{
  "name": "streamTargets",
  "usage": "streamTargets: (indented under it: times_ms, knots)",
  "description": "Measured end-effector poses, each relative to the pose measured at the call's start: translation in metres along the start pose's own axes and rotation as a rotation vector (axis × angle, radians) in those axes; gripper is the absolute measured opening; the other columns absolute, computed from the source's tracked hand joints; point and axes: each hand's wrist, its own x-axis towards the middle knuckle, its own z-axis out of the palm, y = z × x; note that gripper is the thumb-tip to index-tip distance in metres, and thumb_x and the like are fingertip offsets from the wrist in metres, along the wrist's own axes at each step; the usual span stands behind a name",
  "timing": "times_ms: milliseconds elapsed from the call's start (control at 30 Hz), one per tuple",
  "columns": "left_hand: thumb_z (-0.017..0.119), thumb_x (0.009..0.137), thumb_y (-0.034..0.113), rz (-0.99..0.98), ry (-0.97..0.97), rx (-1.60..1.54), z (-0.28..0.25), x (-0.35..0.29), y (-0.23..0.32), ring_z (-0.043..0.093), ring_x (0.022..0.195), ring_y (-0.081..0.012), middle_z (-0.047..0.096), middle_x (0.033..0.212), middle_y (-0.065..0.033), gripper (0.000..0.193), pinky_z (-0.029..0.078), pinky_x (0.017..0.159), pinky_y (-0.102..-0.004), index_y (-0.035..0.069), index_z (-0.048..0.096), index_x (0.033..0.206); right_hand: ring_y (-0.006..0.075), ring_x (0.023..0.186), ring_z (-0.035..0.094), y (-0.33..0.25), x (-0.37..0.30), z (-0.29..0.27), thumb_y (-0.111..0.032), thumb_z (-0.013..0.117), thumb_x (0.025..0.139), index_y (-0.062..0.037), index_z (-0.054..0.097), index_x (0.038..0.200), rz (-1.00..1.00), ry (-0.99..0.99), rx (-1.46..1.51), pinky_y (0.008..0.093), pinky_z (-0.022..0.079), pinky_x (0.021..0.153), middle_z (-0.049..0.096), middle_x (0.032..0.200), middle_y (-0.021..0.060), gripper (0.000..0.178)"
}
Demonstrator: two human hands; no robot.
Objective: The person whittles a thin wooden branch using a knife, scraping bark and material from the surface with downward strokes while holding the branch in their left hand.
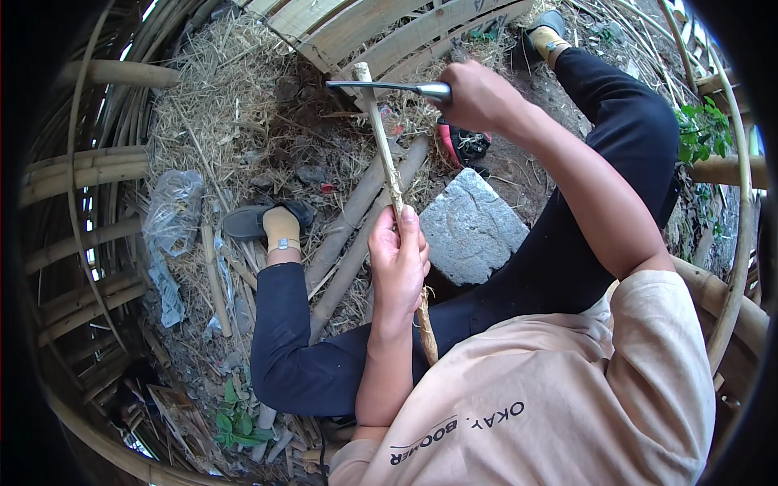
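My left hand [399, 257] is closed around the middle of a pale, peeled wooden stick [381, 134]. The stick slants away from my lap, its lower end near my shirt and its far end pointing forward. In my right hand [484, 95] is a curved-blade knife [373, 85], gripped by its silvery handle. The thin dark blade lies crosswise at the stick's far end, overlapping it just below the tip. Most of the handle is hidden inside my fist. Rough bark remains on the stick near my left hand and below it.
A squarish grey stone block [472, 227] stands between my legs. Two thick poles [344, 235] lie beside it. Ahead is a wooden slatted panel [365, 36]; a red-and-black object [462, 146] rests near it. Clear plastic [173, 211], straw and bamboo rails [89, 168] are at the left.
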Motion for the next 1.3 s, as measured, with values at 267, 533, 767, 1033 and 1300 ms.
streamTargets:
  times_ms: [267,533,767,1033,1300]
  knots:
    - [0.052,0.106,0.027,-0.005,0.022,-0.009,-0.009,0.005,-0.003,0.026,0.045,0.0016,0.033,0.061,0.0099,0.019,0.016,0.037,-0.0181,0.013,0.046,0.093,0.038,0.066,0.067,-0.028,-0.02,0.006,-0.01,0.069,0.076,-0.0002,0.07,0.078,-0.134,-0.206,-0.023,0.046,0.054,0.064,0.066,0.068,0.0207,0.009]
    - [0.053,0.105,0.027,-0.021,0.019,-0.002,-0.003,0.003,0.0,0.026,0.045,0.0017,0.032,0.061,0.0101,0.019,0.016,0.037,-0.018,0.012,0.047,0.095,0.0386,0.065,0.066,-0.026,-0.022,0.003,-0.009,0.068,0.075,-0.0006,0.069,0.076,-0.148,-0.22,-0.011,0.0452,0.054,0.063,0.065,0.067,0.0199,0.008]
    - [0.052,0.106,0.025,0.027,0.004,0.058,-0.001,0.002,-0.01,0.027,0.043,0.0021,0.032,0.059,0.01,0.017,0.017,0.036,-0.018,0.012,0.047,0.096,0.0384,0.072,0.07,-0.029,-0.021,0.002,-0.012,0.068,0.069,-0.0019,0.07,0.079,-0.115,-0.18,-0.136,0.0464,0.057,0.069,0.069,0.072,0.0202,0.015]
    - [0.051,0.106,0.027,0.052,0.008,0.13,0.006,-0.002,-0.012,0.026,0.042,0.0022,0.031,0.059,0.01,0.019,0.017,0.035,-0.0179,0.012,0.046,0.095,0.0393,0.075,0.07,0.007,0.011,-0.001,-0.014,0.064,0.074,-0.0047,0.072,0.084,-0.015,0.084,-0.224,0.047,0.057,0.072,0.07,0.078,0.0212,0.016]
    - [0.052,0.106,0.028,0.011,-0.033,-0.028,0.0,0.0,0.007,0.025,0.044,0.0019,0.032,0.061,0.0098,0.02,0.015,0.037,-0.0179,0.013,0.047,0.094,0.0347,0.068,0.069,-0.014,-0.004,0.0,-0.014,0.069,0.074,-0.0063,0.073,0.081,-0.154,-0.032,-0.052,0.0452,0.057,0.067,0.068,0.07,0.0161,0.011]
